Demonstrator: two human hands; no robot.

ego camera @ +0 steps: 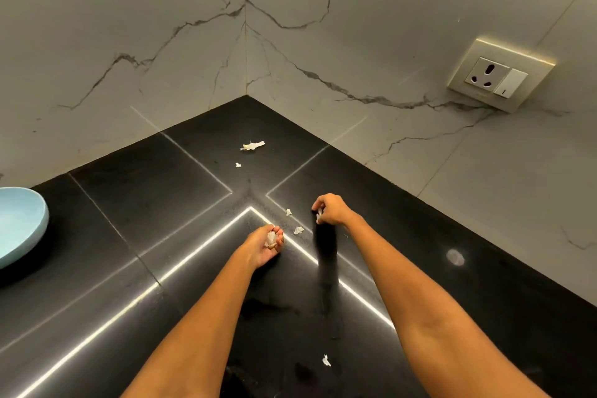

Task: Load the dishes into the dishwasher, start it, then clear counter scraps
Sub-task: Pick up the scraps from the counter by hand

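Observation:
White scraps lie scattered on the black counter [193,203]. My left hand [263,244] is cupped palm up and holds a small heap of collected scraps. My right hand [331,210] pinches a white scrap between its fingertips, just above the counter. Two small scraps [298,230] lie between my hands. A larger scrap [252,146] and a tiny one [238,165] rest farther back toward the corner. Another scrap [326,361] lies near me between my forearms.
A light blue bowl [19,223] sits at the left edge of the counter. Marble walls meet in a corner behind the counter. A wall socket [499,76] is mounted on the right wall. A pale smudge [455,257] marks the counter at right.

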